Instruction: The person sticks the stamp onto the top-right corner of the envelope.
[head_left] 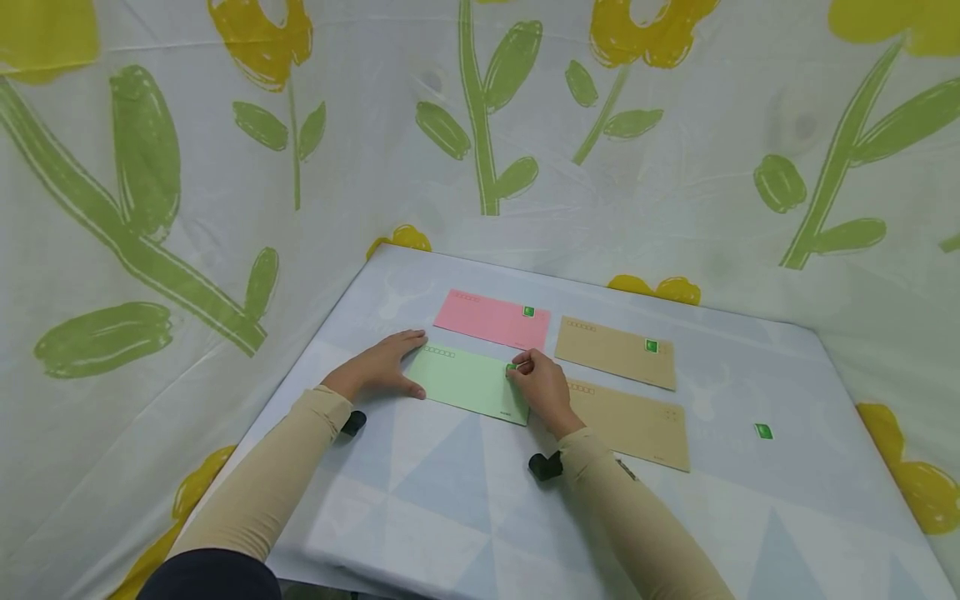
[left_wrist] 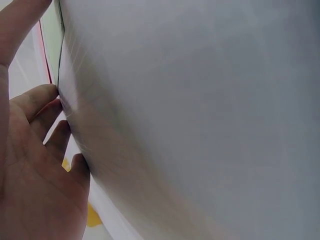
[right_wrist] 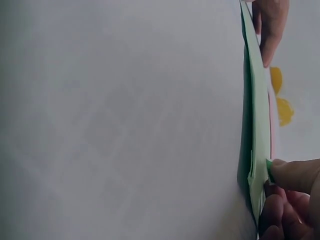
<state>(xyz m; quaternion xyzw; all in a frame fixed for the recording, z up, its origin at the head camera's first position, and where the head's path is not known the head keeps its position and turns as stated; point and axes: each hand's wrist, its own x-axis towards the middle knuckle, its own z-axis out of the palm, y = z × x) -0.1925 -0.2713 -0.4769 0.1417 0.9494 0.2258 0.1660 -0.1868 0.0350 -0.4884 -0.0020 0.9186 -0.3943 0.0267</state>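
A pale green envelope (head_left: 468, 382) lies flat on the table. Spread at its left end, my left hand (head_left: 381, 364) has the index finger by the top corner and the thumb by the lower left edge. At the envelope's upper right corner, my right hand (head_left: 543, 385) pinches a small green stamp (head_left: 511, 369) between thumb and finger. In the right wrist view the stamp (right_wrist: 270, 171) stands tilted at the envelope's surface under the thumb. The left wrist view shows the left fingertips resting at the table, beside the green envelope (left_wrist: 51, 47).
Behind lies a pink envelope (head_left: 483, 321) with a green stamp. To the right are a brown envelope (head_left: 611, 350) bearing a stamp and another brown envelope (head_left: 637, 425), partly behind my right hand. A loose green stamp (head_left: 763, 431) lies farther right. Flowered cloth (head_left: 360, 125) surrounds the table.
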